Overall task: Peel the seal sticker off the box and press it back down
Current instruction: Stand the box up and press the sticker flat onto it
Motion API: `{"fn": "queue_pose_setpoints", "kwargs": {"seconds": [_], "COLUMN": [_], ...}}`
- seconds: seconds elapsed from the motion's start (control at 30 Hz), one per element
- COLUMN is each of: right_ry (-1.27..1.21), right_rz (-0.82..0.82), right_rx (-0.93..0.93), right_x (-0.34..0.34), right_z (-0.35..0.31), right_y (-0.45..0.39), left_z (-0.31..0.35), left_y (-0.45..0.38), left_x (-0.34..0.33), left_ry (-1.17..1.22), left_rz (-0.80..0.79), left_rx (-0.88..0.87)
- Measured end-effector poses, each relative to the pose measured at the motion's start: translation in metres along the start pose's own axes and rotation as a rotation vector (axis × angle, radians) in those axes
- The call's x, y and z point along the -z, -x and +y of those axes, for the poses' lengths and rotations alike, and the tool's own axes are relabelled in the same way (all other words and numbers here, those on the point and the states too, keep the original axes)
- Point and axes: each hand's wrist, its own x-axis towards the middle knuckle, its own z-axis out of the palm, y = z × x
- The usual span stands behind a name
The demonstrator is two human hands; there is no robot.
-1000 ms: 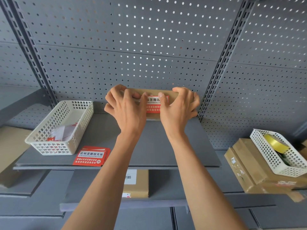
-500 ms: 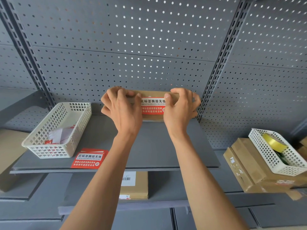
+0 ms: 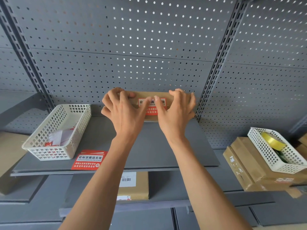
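Note:
A flat brown cardboard box [image 3: 150, 95] stands on edge at the back of the grey shelf [image 3: 149, 153], against the pegboard. A red and white seal sticker [image 3: 152, 112] lies on its front face. My left hand [image 3: 123, 113] grips the box's left end, fingers over its top edge, thumb on the sticker. My right hand [image 3: 176, 112] holds the right end the same way, its thumb also pressed on the sticker. The two thumb tips nearly meet at the sticker's upper middle. Most of the box is hidden behind my hands.
A white plastic basket [image 3: 56, 131] with papers sits at the shelf's left, a loose red sticker sheet [image 3: 88, 160] beside it. Another box [image 3: 133, 185] lies on the lower shelf. At the right, a second white basket [image 3: 275, 151] with a yellow tape roll rests on cardboard boxes [image 3: 245, 165].
My two thumbs have slid inward over the sticker from its sides until they almost touch. The box has stayed in place.

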Motion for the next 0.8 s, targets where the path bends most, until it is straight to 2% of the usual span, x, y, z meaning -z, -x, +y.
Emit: {"fn": "queue_pose_setpoints", "kwargs": {"seconds": [0.13,0.8], "right_ry": [0.04,-0.079], "right_rz": [0.001,0.019], "right_rx": [0.004,0.049], "right_x": [-0.004,0.005], "right_z": [-0.001,0.016], "right_y": [0.002,-0.003], "left_z": [-0.004,-0.014], "left_y": [0.0,-0.002], "left_x": [-0.001,0.011], "left_ry": [-0.031,0.057], "left_rz": [-0.005,-0.09], "left_rx": [-0.038,-0.068]}}
